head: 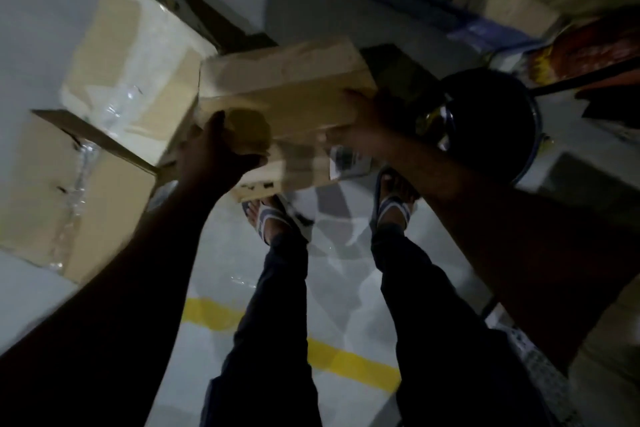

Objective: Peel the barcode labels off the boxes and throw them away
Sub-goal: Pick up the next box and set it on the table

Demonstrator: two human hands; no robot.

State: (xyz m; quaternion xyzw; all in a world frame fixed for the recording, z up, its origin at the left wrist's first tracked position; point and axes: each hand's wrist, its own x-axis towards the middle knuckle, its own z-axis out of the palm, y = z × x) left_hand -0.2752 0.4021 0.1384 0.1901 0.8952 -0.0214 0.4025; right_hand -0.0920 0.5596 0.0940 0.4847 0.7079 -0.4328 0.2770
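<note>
Far left: stacked cartons [131, 62] wrapped in clear film, their near edges just beside the held box. The left hand [214, 149] grips the cardboard box [287, 87] at its lower left corner, fingers curled round it. The box is held in the air above the feet, tilted. A label [349, 163] (print too blurred to read) sits on its near face, just below the right hand [360, 114], which clasps the right end. A black bin [491, 125] stands close to the right; open floor [214, 260] lies below.
</note>
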